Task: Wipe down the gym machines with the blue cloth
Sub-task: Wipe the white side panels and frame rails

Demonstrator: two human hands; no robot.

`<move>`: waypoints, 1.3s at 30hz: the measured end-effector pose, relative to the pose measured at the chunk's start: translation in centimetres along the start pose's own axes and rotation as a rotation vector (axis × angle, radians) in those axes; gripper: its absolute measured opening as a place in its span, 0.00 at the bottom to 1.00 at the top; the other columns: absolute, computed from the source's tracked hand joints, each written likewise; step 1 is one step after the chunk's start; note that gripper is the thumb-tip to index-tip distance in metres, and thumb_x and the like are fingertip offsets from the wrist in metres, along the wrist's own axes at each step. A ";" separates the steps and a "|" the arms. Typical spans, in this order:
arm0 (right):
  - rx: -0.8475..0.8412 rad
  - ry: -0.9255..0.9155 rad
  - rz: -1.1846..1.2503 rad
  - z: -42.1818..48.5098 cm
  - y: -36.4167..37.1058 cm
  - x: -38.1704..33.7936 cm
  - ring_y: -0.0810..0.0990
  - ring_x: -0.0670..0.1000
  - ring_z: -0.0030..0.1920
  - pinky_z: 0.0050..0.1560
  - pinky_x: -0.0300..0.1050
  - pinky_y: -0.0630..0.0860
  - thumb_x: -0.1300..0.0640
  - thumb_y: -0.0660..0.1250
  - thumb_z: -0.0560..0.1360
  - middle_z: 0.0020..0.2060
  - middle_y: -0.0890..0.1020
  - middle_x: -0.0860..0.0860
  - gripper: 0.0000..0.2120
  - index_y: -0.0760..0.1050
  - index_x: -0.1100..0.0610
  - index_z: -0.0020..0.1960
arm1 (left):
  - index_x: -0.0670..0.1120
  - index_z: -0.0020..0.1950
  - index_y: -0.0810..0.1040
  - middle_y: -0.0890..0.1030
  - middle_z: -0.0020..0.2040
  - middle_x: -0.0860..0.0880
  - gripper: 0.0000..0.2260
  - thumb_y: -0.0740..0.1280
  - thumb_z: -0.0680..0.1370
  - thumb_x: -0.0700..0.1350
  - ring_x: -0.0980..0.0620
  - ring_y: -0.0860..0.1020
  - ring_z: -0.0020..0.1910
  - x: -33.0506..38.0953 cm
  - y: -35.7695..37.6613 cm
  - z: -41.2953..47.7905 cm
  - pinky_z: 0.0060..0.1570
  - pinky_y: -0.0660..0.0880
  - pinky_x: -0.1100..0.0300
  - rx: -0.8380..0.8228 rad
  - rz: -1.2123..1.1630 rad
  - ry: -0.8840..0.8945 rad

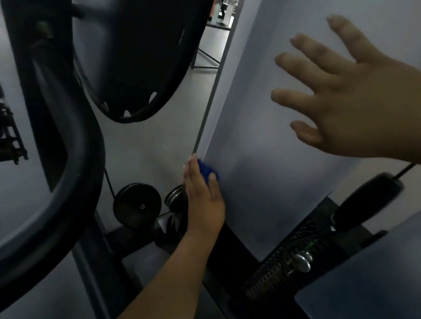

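You have two hands in view, your left hand (pixel 203 197) and your right hand (pixel 357 105), the right one showing all five fingers (pixel 288 61). One blue cloth (pixel 206 170) lies at the left edge of the tall grey panel (pixel 285 61). There are two panels in all, the lower grey panel (pixel 394 281) sitting below and right of the tall one. Left of the tall one, count one black pulley wheel (pixel 137 204), one metal disc (pixel 175 197), one curved black tube (pixel 70 198) and one black pad (pixel 149 43). Below it, count one weight stack (pixel 266 276) and one black handle (pixel 368 199).
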State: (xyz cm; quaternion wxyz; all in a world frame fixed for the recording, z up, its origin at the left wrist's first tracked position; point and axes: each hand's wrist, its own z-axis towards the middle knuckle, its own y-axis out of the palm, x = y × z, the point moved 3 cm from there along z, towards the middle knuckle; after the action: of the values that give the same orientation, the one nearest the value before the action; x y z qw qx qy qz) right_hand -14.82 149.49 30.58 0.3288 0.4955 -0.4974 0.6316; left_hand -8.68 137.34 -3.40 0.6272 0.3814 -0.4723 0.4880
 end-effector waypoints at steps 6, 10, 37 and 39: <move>-0.018 -0.042 0.126 4.0 0.1 -0.8 0.60 0.66 0.85 0.81 0.77 0.50 0.35 0.52 0.81 0.84 0.64 0.60 0.36 0.68 0.51 0.83 | 0.51 0.85 0.59 0.65 0.81 0.48 0.29 0.54 0.87 0.63 0.46 0.66 0.82 -2.2 -0.3 -0.8 0.82 0.64 0.40 0.074 -0.061 -0.090; -0.036 -0.083 0.124 8.7 0.9 -1.6 0.55 0.65 0.86 0.81 0.77 0.47 0.33 0.50 0.80 0.85 0.62 0.59 0.38 0.66 0.49 0.84 | 0.53 0.87 0.55 0.61 0.85 0.50 0.29 0.54 0.88 0.62 0.45 0.61 0.85 -1.9 -0.4 -1.0 0.84 0.61 0.42 0.011 0.007 -0.029; -0.087 -0.098 -0.076 11.0 3.6 -4.9 0.52 0.74 0.84 0.77 0.84 0.38 0.35 0.35 0.82 0.82 0.67 0.61 0.39 0.66 0.46 0.84 | 0.45 0.84 0.66 0.69 0.82 0.44 0.29 0.57 0.81 0.44 0.47 0.67 0.81 -10.1 -2.3 -2.0 0.81 0.59 0.58 0.025 -0.112 -0.467; -0.095 -0.105 -0.088 11.0 3.6 -5.0 0.51 0.74 0.84 0.77 0.84 0.39 0.35 0.34 0.82 0.83 0.66 0.60 0.39 0.65 0.46 0.84 | 0.52 0.82 0.66 0.73 0.77 0.42 0.30 0.58 0.78 0.46 0.43 0.73 0.75 -9.9 -2.2 -2.1 0.79 0.66 0.53 0.054 -0.146 -0.515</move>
State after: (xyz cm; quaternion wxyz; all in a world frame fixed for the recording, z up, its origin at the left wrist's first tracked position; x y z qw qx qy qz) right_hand -13.31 138.40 24.88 0.3529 0.5332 -0.5211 0.5653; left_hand -6.87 136.34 -13.51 0.5097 0.5424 -0.5743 0.3407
